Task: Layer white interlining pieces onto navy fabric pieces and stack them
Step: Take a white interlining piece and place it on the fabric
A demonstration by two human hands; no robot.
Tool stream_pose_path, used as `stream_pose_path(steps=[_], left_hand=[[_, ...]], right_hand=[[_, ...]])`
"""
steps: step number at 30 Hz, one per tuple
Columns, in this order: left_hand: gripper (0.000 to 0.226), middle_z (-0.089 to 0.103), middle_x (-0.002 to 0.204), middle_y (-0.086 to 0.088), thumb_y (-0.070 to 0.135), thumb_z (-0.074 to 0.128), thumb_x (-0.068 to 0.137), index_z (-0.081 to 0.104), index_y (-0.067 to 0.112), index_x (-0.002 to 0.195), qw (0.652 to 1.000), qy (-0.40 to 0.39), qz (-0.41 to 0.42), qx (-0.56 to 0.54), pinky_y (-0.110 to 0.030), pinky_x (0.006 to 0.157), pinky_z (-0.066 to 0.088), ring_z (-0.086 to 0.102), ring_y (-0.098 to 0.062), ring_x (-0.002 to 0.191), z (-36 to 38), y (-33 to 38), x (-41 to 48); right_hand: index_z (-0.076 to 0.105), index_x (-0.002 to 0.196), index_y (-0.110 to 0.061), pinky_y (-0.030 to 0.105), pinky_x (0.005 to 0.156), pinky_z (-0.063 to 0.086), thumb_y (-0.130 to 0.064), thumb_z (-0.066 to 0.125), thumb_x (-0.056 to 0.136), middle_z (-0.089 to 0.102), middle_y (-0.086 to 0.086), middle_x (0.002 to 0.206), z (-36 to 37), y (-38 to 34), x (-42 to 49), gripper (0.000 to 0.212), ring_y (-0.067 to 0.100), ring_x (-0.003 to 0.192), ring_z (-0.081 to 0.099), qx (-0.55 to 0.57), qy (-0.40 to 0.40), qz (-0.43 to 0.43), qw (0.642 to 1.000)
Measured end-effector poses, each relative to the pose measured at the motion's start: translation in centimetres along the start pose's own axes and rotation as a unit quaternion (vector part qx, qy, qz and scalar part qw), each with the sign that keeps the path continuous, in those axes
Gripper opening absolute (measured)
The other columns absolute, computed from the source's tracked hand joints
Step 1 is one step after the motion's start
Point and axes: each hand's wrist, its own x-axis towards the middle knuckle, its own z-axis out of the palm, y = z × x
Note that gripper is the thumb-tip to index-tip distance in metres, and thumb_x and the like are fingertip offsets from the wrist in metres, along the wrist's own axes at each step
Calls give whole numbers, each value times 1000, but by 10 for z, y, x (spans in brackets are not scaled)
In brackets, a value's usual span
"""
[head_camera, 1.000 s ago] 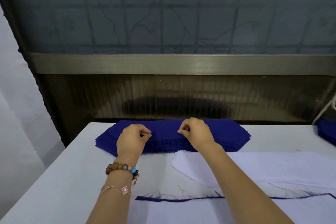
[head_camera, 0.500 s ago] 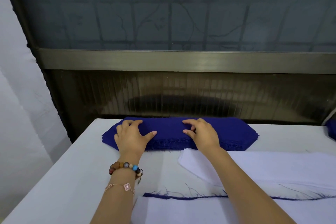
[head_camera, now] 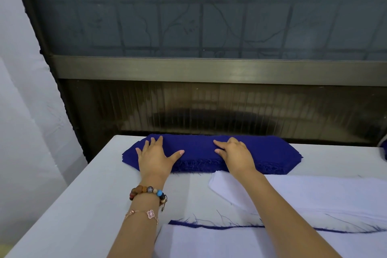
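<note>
A thick stack of navy fabric pieces [head_camera: 201, 152] lies across the far side of the white table [head_camera: 88, 199]. My left hand [head_camera: 156, 158] lies flat on the stack's left part, fingers spread. My right hand [head_camera: 235, 154] rests on its middle with fingers stretched leftward. A pile of white interlining pieces [head_camera: 314, 192] lies just in front of the stack, to the right. Nearest me lies a navy piece [head_camera: 209, 226] with a white interlining piece [head_camera: 209, 243] on top; only its frayed far edge shows.
A dark window frame and ribbed panel [head_camera: 209, 109] rise right behind the table's far edge. More navy fabric [head_camera: 384, 153] peeks in at the far right edge. A pale wall stands to the left, past the table's left edge.
Both hands uncurled from pinching the stack's near edge and now lie flat on top of it, the left spread wider. The view has tilted slightly.
</note>
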Motion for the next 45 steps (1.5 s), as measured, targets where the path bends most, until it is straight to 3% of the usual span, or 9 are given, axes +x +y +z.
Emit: stream_pose_path(steps=[10, 14, 18, 23, 25, 28, 30, 39, 45], left_hand=[[80, 23, 161, -4, 65, 37, 93, 19, 17, 155, 997, -9, 29, 64, -49, 120, 2, 16, -27, 150, 0, 3, -4], [58, 27, 160, 1, 49, 26, 103, 26, 21, 154, 997, 4, 28, 78, -49, 121, 2, 17, -24, 149, -1, 0, -5], [46, 32, 158, 3, 31, 32, 107, 32, 23, 152, 992, 13, 48, 113, -44, 121, 8, 25, -22, 147, -4, -3, -1], [38, 49, 147, -1, 27, 40, 105, 53, 19, 140, 997, 64, 17, -46, -35, 111, 35, 41, -22, 137, -2, -6, 1], [39, 47, 148, -6, 25, 44, 103, 53, 16, 140, 993, 85, 4, -84, -37, 112, 35, 40, -24, 137, 0, -8, -2], [53, 28, 158, -12, 32, 42, 103, 32, 10, 151, 995, 52, -41, -69, -39, 116, 30, 25, -27, 146, -1, -9, -1], [58, 26, 159, -12, 35, 41, 103, 26, 7, 152, 997, 39, -49, -54, -38, 116, 30, 23, -26, 147, 0, -10, 2], [53, 35, 155, -12, 33, 43, 103, 33, 12, 151, 996, 50, -54, -55, -42, 113, 37, 32, -27, 144, 1, -9, 3], [39, 58, 136, -10, 26, 55, 99, 58, 11, 134, 985, 107, -47, -129, -36, 103, 42, 52, -26, 126, -4, -10, 1]], right_hand=[[38, 146, -30, 32, 96, 45, -35, 42, 101, 48, 7, 129, 0, 0, -1, 45, 24, 118, 46, 0, 4, 2, 1000], [39, 146, -30, 32, 96, 46, -34, 42, 101, 48, 6, 128, -2, -1, -2, 45, 24, 117, 46, 7, 2, 3, 1000], [39, 146, -30, 32, 97, 45, -34, 42, 101, 48, 6, 129, -1, -1, -1, 45, 24, 118, 46, 12, 1, 6, 1000], [39, 145, -31, 32, 95, 44, -35, 41, 101, 48, 6, 128, 0, 1, -1, 44, 24, 117, 46, 12, 3, 4, 1000], [36, 147, -32, 32, 95, 45, -35, 40, 102, 47, 6, 130, 1, 0, 0, 45, 24, 117, 46, 2, 3, 4, 1000], [27, 150, -30, 33, 96, 45, -35, 38, 102, 44, 6, 135, 2, 0, 1, 49, 24, 118, 46, -22, 0, 7, 1000], [25, 151, -29, 33, 96, 45, -35, 38, 103, 43, 6, 136, 2, -1, 2, 50, 24, 118, 46, -31, -8, 9, 999], [32, 148, -33, 32, 91, 48, -35, 35, 103, 47, 7, 125, 3, -1, 1, 45, 24, 112, 48, -40, -4, 6, 999], [37, 146, -34, 31, 92, 46, -35, 38, 102, 48, 7, 124, 3, 0, 3, 43, 24, 112, 48, -13, 0, 9, 1000]])
